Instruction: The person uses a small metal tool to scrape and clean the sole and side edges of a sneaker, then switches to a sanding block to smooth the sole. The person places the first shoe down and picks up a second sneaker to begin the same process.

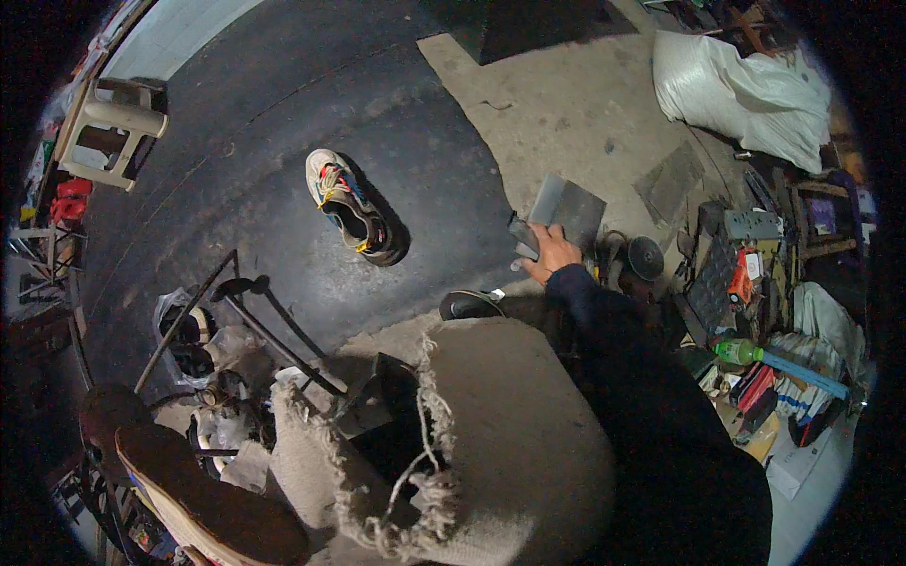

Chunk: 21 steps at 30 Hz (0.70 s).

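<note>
Head view: the right hand [550, 253] grips a flat grey sheet [564, 208] (held just above the floor [566, 104]). I cannot see the left hand. A colourful shoe [347, 206] lies well apart, on a dark mat [283, 113].

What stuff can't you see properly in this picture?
- Left hand: nowhere in the head view, perhaps under the frayed sacking.
- Right hand: its fingers are hidden behind the grey sheets it holds.
- Black shoe: half hidden behind the sacking.
- Clutter by the green bottle: too small and dark.
</note>
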Motion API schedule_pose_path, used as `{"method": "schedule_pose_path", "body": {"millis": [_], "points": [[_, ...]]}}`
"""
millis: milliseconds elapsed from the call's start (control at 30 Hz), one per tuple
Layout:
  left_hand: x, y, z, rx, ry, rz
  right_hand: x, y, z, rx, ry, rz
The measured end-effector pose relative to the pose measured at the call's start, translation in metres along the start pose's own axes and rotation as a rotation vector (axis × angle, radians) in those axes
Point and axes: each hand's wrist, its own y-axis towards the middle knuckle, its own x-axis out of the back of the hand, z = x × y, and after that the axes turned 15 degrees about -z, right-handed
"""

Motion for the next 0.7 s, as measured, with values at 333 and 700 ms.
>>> {"method": "schedule_pose_path", "body": {"millis": [333,700], "points": [[-0.002,0.002,-0.004,0.015,-0.004,0.0,-0.024,0.023,0.008,0.156,-0.135,0.146],[-0.002,0.003,-0.008,0.024,-0.009,-0.001,-0.018,-0.007,-0.007,-0.152,-0.055,0.041]]}}
